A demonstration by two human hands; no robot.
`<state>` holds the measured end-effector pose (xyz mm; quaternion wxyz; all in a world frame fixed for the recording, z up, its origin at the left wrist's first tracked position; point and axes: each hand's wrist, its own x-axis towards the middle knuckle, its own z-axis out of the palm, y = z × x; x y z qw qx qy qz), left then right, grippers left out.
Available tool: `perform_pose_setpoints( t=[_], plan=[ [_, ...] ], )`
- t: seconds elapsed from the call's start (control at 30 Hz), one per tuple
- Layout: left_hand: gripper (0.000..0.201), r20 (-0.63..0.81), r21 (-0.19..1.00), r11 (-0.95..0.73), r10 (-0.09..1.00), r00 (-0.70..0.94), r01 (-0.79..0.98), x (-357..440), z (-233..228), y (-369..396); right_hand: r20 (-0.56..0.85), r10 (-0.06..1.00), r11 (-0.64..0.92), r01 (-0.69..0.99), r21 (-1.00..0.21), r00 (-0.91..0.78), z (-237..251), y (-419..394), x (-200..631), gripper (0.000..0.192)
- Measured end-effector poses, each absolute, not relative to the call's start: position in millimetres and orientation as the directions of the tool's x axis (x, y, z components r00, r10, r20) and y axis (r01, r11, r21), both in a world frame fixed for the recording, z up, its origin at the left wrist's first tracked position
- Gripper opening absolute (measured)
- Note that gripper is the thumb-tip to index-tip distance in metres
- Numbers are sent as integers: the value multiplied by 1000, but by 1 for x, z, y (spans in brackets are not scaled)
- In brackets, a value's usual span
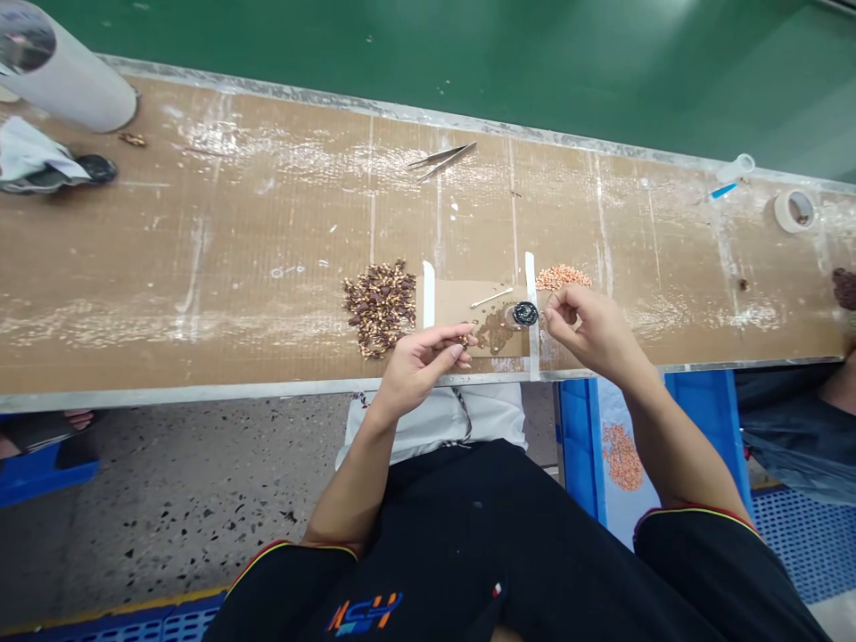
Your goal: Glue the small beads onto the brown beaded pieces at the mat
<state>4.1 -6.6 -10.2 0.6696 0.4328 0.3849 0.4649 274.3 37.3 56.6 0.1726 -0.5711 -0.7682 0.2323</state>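
- Here's the left hand [423,358] over the card near the table's near edge, thumb and fingertips closed around a small brown-and-gold piece [465,341], gripped at the very tips, perhaps so most of it stays exposed.
- Across from it, the right hand [598,332] hangs just right of the pot, thumb and forefinger narrowed to a pinch; whether anything tiny sits between them, I cannot tell.
- And between the two, the little black-topped pot [525,313], beside the right-hand tape strip [531,343], a spot that seems chosen for easy reach from either side.
- Under the action lies a card [451,303] by the table's near edge, white strips at both sides, the left-hand strip [429,294] included; they probably pin it flat. A dark, damp-looking stain [496,330] marks it, so the card likely spares the table [267,241] underneath.
- Look left: a heap of brown-and-gold pieces [380,308] just beyond the left hand, conveniently on that hand's side.
- Over right, a pile of small orange bits [563,277] just beyond the right hand, farther from the near edge, apparently kept separate from the brown heap by the card.
- A cotton swab [491,298] lies slantwise on the card, handy but unheld.
- Up towards the table's far edge, tweezers [445,162] rest with tips apart, seemingly parked clear of the work.
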Motion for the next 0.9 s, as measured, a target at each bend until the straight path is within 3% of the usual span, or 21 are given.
perform_pose_setpoints(
  t=[0.27, 0.9],
  plan=[
    [32, -110, 934, 198, 952, 286, -299, 4, -11, -8, 67, 946, 314, 850, -422, -316, 51, 37, 264, 17],
    [33, -103, 914, 212, 946, 308, -345, 6, -12, -9, 66, 947, 313, 854, -416, -314, 47, 37, 263, 16]
  ],
)
